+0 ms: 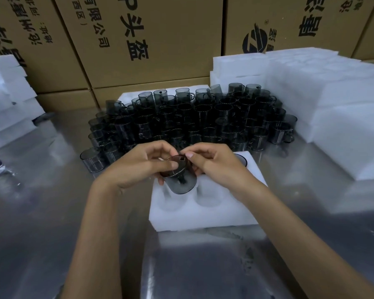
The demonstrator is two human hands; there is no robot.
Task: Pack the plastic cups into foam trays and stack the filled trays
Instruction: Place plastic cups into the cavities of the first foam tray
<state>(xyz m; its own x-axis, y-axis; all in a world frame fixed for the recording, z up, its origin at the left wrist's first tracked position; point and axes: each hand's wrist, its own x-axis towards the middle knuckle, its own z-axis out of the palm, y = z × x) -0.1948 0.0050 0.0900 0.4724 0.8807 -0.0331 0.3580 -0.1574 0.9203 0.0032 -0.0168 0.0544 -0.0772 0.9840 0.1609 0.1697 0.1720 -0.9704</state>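
Cup [180, 180], smoky grey and tilted (rim toward the camera), sits gripped between both hands over the foam tray [203, 214] at centre; left hand [136, 167] wraps its side, right hand [212, 162] pinches its rim. Loose cups [192, 117] crowd the tabletop [52, 212] at 12 o'clock, foam stacks [333, 100] at 2 o'clock.

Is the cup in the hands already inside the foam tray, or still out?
Out. Both hands, left and right, hold the smoky cup tilted above the foam tray.
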